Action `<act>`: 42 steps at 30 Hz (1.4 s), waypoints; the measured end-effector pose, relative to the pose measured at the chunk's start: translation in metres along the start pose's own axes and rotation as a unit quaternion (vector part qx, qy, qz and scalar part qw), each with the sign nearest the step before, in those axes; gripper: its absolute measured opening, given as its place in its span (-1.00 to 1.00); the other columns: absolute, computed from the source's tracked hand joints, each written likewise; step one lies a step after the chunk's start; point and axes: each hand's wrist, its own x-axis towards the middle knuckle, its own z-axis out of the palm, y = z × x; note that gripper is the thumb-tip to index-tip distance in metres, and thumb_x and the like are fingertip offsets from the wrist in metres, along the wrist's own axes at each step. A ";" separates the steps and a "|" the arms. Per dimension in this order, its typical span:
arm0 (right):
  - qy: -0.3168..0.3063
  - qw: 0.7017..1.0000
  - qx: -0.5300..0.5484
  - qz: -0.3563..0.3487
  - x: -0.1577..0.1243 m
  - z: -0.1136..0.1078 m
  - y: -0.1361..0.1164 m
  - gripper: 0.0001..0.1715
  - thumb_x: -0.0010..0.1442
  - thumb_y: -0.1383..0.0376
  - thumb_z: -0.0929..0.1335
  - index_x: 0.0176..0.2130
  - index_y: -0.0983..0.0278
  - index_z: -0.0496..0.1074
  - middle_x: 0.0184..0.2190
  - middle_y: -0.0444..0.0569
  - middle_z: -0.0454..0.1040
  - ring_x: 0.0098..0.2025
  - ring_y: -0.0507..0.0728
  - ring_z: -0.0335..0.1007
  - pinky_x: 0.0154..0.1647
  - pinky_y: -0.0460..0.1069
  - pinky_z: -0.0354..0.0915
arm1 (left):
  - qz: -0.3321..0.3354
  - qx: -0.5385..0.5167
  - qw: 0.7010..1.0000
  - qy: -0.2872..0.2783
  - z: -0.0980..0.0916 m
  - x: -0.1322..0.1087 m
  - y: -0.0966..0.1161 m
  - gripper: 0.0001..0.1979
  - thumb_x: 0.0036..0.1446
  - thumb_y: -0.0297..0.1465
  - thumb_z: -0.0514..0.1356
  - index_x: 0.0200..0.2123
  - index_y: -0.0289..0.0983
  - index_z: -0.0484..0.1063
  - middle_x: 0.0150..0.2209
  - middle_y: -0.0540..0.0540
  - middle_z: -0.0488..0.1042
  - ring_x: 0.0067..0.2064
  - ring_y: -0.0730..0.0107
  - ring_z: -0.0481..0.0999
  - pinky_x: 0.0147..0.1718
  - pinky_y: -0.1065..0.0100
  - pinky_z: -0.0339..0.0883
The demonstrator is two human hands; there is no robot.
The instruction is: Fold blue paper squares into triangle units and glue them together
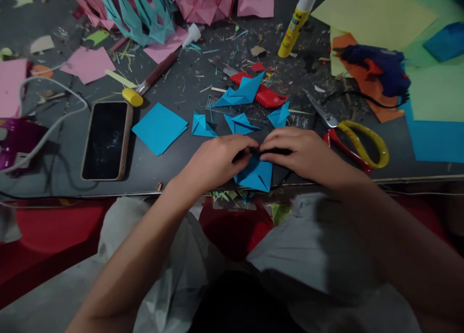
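Note:
At the front edge of the table, my left hand [221, 156] and my right hand [299, 149] meet over a partly folded square of blue paper [257, 176]. The fingertips of both hands are pinched at its upper edge, which they partly hide. Just beyond my fingers lie small folded blue pieces [241, 123], [201, 125] and a larger pointed blue folded piece [241, 92]. To the left of my left hand is a stack of blue paper squares [159, 128]. A pair of scissors [348, 135] with red and yellow handles rests beyond my right forearm.
A phone [107, 140] lies at left near a white cable [68, 79]. Farther back are a red cutter [266, 92], a glue stick [297, 23], a brush-like tool [150, 79], folded paper crowns [145, 14] and scraps. Coloured sheets [438, 135] cover the right side.

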 end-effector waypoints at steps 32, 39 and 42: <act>0.028 0.995 -0.078 0.052 0.009 0.007 -0.011 -0.81 0.19 0.28 0.26 -0.36 0.26 0.44 -0.41 -0.05 0.45 -0.36 0.08 0.36 -0.34 -0.03 0.22 | 0.016 0.106 0.992 0.060 0.004 -0.007 -0.006 -0.87 0.15 -0.38 0.09 -0.32 -0.24 0.44 -0.27 -0.05 0.46 -0.24 0.35 0.41 -0.28 0.33 0.16; -0.003 0.999 -0.024 -0.020 0.003 -0.002 -0.001 -0.77 0.23 0.25 0.23 -0.28 0.21 0.46 -0.32 -0.06 0.45 -0.25 0.09 0.37 -0.23 -0.02 0.25 | -0.013 0.104 0.992 0.077 0.005 -0.009 -0.006 -0.88 0.12 -0.34 0.14 -0.34 -0.24 0.45 -0.29 -0.03 0.46 -0.24 0.35 0.42 -0.29 0.31 0.11; -0.009 0.998 -0.034 -0.050 0.000 -0.004 0.001 -0.72 0.25 0.26 0.20 -0.26 0.25 0.47 -0.30 -0.03 0.45 -0.23 0.09 0.36 -0.21 -0.02 0.25 | -0.013 0.103 0.992 0.075 0.005 -0.009 -0.006 -0.88 0.12 -0.33 0.14 -0.35 -0.24 0.44 -0.29 -0.02 0.46 -0.24 0.35 0.42 -0.30 0.31 0.11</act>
